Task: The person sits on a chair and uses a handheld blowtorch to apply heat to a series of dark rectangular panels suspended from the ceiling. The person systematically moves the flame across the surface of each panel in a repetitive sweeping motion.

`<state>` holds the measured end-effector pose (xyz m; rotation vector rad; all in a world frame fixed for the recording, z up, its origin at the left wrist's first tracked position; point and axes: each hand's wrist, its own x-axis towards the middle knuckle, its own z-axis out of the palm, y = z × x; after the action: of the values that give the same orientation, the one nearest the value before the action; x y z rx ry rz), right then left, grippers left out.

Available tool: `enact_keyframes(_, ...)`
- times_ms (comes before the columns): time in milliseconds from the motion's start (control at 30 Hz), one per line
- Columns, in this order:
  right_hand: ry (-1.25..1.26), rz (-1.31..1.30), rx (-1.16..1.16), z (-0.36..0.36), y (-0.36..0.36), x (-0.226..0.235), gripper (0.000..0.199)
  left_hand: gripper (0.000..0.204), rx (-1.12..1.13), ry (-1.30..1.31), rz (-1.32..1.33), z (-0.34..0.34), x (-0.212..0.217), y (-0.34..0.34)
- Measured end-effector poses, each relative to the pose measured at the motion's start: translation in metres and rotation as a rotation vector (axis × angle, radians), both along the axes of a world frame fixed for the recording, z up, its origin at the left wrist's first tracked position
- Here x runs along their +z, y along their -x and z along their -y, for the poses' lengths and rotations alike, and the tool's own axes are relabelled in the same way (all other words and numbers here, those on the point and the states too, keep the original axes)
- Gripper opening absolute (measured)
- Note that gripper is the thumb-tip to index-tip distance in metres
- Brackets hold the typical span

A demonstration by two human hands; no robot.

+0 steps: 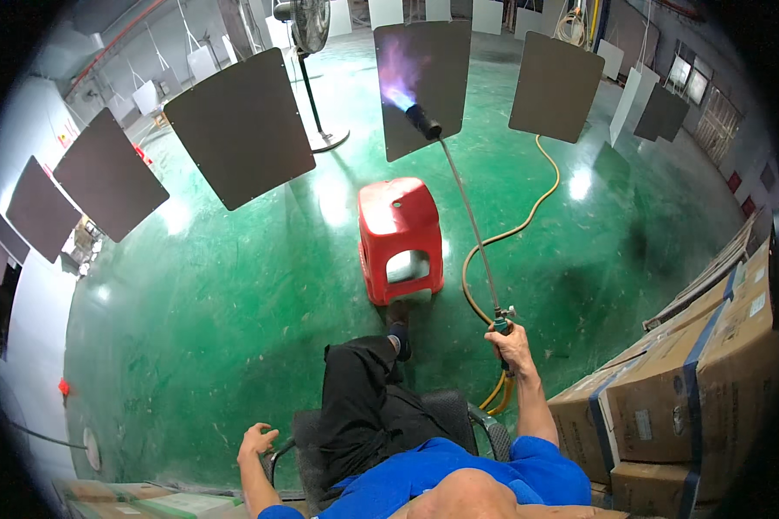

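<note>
My right hand (512,346) is closed around the handle of a gas torch (469,212) with a long thin metal tube. At the tube's far end, a black nozzle throws a blue and purple flame (398,93) against or just before a dark hanging panel (446,73). A yellow hose (538,204) runs from the torch handle across the floor. My left hand (258,438) is beside the left armrest of the chair (307,432) I sit on, with nothing held and its fingers loosely apart.
A red plastic stool (400,221) stands in front of my feet on the green floor. More dark panels (242,130) hang in an arc on both sides. A pedestal fan (310,95) stands behind them. Cardboard boxes (653,406) are stacked at my right.
</note>
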<state>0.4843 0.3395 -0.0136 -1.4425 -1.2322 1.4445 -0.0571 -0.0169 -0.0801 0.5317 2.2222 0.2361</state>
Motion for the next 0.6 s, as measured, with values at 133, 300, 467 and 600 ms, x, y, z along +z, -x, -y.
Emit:
enact_keyframes(133,0.006,0.076,0.018,0.005,-0.006,-0.029,0.016,0.054,-0.006,-0.006,-0.002,0.001,-0.011,0.006)
enact_keyframes(300,0.101,0.126,0.048,0.008,-0.001,-0.038,0.016,0.054,-0.029,0.017,-0.036,0.001,-0.008,0.004)
enact_keyframes(467,0.129,0.165,0.068,0.005,0.001,-0.045,0.016,0.053,-0.023,-0.001,-0.006,-0.001,-0.002,0.001)
enact_keyframes(600,0.158,0.117,0.024,0.003,0.004,-0.041,0.014,0.052,-0.029,-0.016,-0.008,0.003,-0.005,0.003)
